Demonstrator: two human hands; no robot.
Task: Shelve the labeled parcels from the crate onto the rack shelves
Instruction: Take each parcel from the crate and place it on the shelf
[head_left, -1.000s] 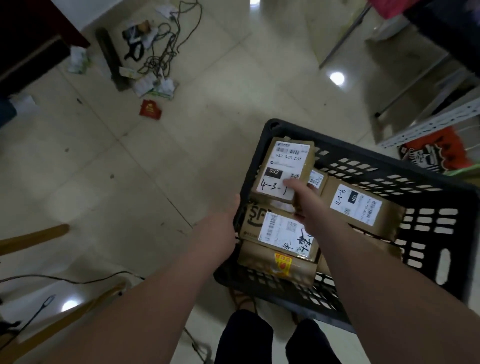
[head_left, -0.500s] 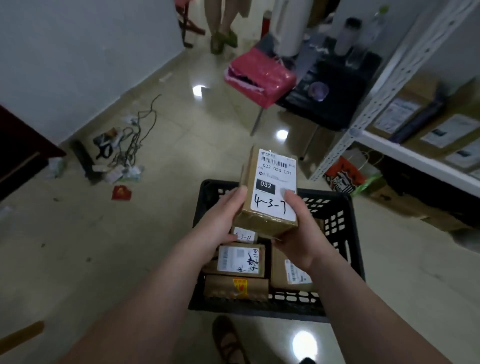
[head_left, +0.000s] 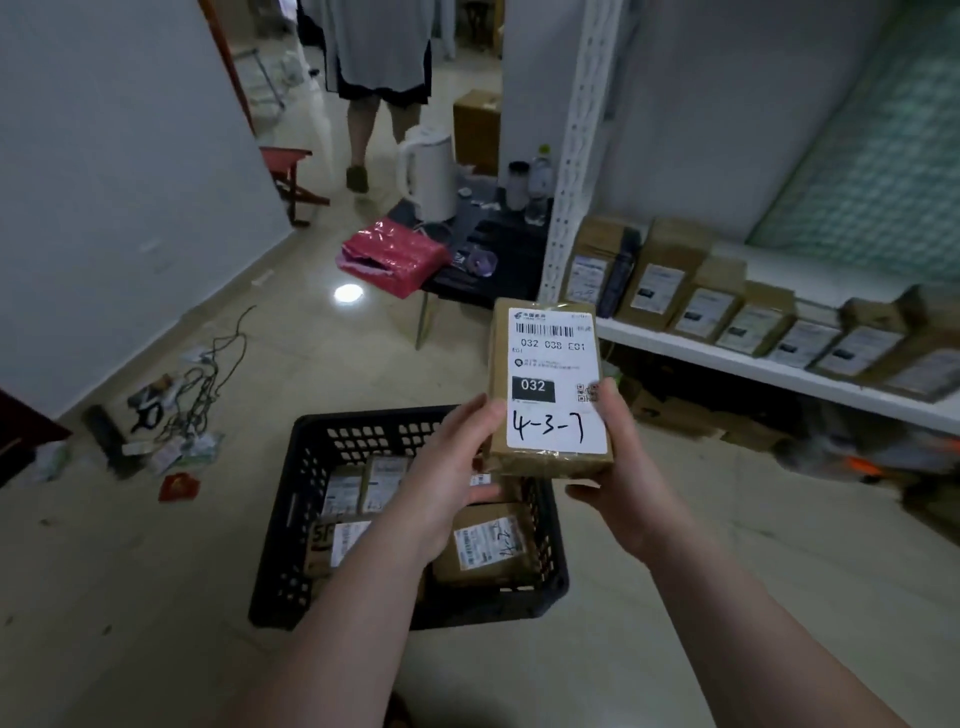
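Note:
A brown parcel (head_left: 548, 389) with a white label marked "4-3-7" and "032" is held up in front of me, label facing me. My left hand (head_left: 452, 467) grips its left lower edge and my right hand (head_left: 618, 467) grips its right lower corner. Below the hands a black plastic crate (head_left: 291, 525) stands on the floor with several more labeled parcels (head_left: 485, 543) inside. At the right the white rack shelf (head_left: 727, 364) carries a row of brown labeled parcels (head_left: 701, 306), and its perforated upright (head_left: 576, 156) rises beside them.
A person (head_left: 379, 88) stands at the back by a doorway. A low black table (head_left: 493, 260) holds a white kettle (head_left: 426, 171), bottles and a pink bag (head_left: 389, 257). Cables and litter (head_left: 171, 415) lie on the tiled floor at the left. Flattened cardboard (head_left: 675, 415) lies under the shelf.
The parcel went from the crate up into both hands and now sits higher and further right. My view has lifted from the floor toward the rack and the back of the room.

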